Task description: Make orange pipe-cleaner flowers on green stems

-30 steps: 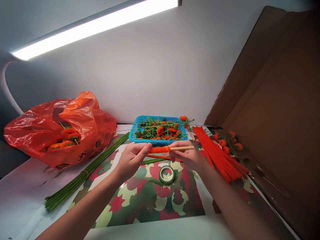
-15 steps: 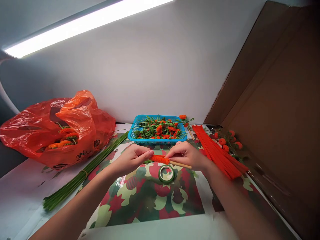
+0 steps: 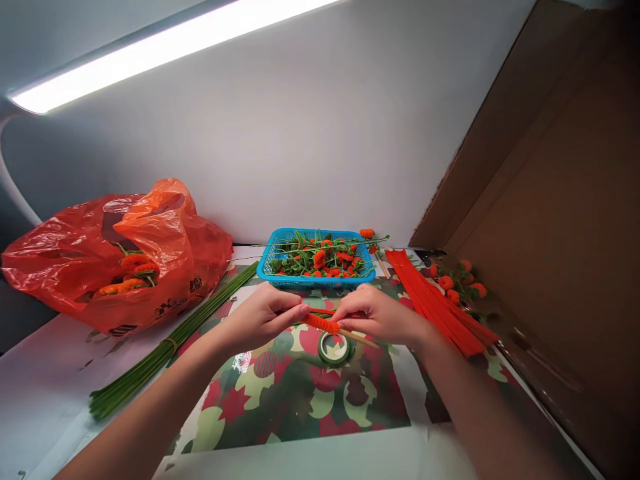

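An orange pipe cleaner (image 3: 321, 323) is wound in a tight coil on a thin wooden stick (image 3: 361, 339). My left hand (image 3: 274, 312) pinches the coil's left end between thumb and fingers. At the right end, my right hand (image 3: 376, 312) is closed with its fingertips on the pipe cleaner and the stick. Behind the coil, a straight length of orange pipe cleaner runs between the two hands. Just below lies a roll of green tape (image 3: 334, 349) on the patterned mat (image 3: 300, 400); a bit of green shows behind the coil.
A blue basket (image 3: 315, 283) of orange flowers and green stems stands behind my hands. To the left are a red plastic bag (image 3: 75, 267) and a bundle of green stems (image 3: 170, 343). Orange pipe cleaners (image 3: 435, 303) lie right, near a cardboard panel (image 3: 540, 200).
The stick and coil have tilted, the right end now lower. A gap has opened between the coil and the straight strand behind it. Both hands keep their grip.
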The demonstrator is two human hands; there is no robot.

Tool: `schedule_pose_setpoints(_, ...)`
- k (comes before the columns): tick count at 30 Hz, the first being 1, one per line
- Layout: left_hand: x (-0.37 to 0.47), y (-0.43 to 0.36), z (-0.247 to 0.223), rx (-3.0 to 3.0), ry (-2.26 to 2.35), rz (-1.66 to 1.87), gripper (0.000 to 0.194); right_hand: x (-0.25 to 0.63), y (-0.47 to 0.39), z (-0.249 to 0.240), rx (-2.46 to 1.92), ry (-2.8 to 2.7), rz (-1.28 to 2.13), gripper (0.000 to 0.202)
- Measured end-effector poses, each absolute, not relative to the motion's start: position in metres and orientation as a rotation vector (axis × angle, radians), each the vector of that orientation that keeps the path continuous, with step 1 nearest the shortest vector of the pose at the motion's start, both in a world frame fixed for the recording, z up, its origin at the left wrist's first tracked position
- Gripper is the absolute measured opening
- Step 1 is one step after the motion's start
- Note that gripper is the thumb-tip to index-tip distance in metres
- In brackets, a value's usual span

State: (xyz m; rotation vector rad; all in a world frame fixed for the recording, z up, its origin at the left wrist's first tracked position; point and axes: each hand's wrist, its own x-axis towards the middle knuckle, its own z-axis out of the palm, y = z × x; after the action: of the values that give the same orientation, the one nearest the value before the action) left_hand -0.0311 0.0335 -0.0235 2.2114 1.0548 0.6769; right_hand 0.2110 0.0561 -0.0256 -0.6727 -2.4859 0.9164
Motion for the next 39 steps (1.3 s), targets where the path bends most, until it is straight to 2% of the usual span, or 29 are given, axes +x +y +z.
schedule_pose_setpoints(10, -0.030, 0.033, -0.026, 2.147, 1.021, 0.736, 0.043, 0.210, 0.048, -0.012, -0.659, -2.541, 0.687, 0.025)
schedule_pose_setpoints(13, -0.031, 0.033, -0.027, 2.157, 1.007, 0.645, 0.043, 0.210, 0.046, -0.009, -0.700, -2.587, 0.704, 0.026)
schedule_pose_setpoints(16, -0.029, 0.033, -0.026, 2.221, 1.089, 0.582, 0.043, 0.209, 0.042, -0.007, -0.853, -2.616, 0.529, 0.027)
schedule_pose_setpoints(20, -0.026, 0.030, -0.023, 2.295, 1.289, 0.747, 0.044, 0.204, 0.034, -0.007, -1.048, -2.463, 0.276, 0.023)
schedule_pose_setpoints(26, -0.018, 0.022, -0.023, 2.242, 1.562, 1.106, 0.043, 0.191, 0.027, -0.015, -1.104, -2.196, 0.123, 0.021)
schedule_pose_setpoints(31, -0.010, 0.023, -0.034, 1.948, 1.608, 1.327, 0.043, 0.177, 0.022, -0.028, -1.035, -1.914, 0.176, 0.015)
schedule_pose_setpoints(39, -0.004, 0.031, -0.050, 1.273, 1.175, 1.218, 0.045, 0.176, 0.022, -0.034, -0.895, -1.825, 0.149, 0.018)
